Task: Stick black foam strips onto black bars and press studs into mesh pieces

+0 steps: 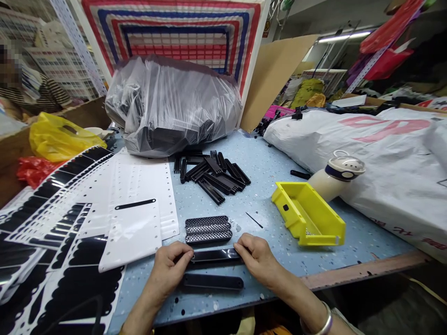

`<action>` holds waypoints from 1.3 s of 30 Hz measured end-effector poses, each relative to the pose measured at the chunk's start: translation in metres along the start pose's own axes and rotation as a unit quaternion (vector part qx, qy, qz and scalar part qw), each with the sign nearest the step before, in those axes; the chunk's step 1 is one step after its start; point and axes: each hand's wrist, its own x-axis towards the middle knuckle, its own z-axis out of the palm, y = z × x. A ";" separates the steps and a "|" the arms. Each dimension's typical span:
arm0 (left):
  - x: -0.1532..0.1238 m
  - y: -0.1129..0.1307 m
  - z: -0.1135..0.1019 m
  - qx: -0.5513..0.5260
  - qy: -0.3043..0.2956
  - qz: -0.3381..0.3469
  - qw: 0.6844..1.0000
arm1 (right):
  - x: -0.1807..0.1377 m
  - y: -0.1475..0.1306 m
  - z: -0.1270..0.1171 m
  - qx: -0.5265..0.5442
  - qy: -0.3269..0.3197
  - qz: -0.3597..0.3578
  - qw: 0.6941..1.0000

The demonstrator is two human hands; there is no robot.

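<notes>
My left hand and my right hand pinch the two ends of a glossy black strip, which lies level between them low over the table. Whether another black piece sits under the strip I cannot tell. Nearer to me lies a smooth black plastic bar with rounded ends. Just beyond my fingers, several black bars with a lattice surface are lined up side by side. A loose heap of similar black plastic bars lies farther back.
White sheets with black strips cover the left side; one loose black strip lies on white paper. A yellow bin with small bits stands right, beside a bottle. A thin dark rod lies nearby. A large plastic bag stands behind.
</notes>
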 end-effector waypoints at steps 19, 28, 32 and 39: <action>0.001 -0.006 0.002 -0.021 -0.005 -0.011 1.000 | 0.008 -0.010 0.002 -0.025 -0.038 -0.041 0.998; 0.001 -0.005 0.003 -0.035 0.006 -0.017 0.999 | 0.004 -0.016 0.010 -0.066 0.000 -0.062 0.996; 0.001 -0.005 0.003 -0.026 0.006 -0.014 1.000 | 0.007 -0.022 0.018 -0.065 -0.027 -0.070 0.995; 0.001 -0.002 0.002 -0.042 0.002 -0.042 0.998 | 0.018 -0.023 0.032 -0.057 -0.012 -0.040 0.998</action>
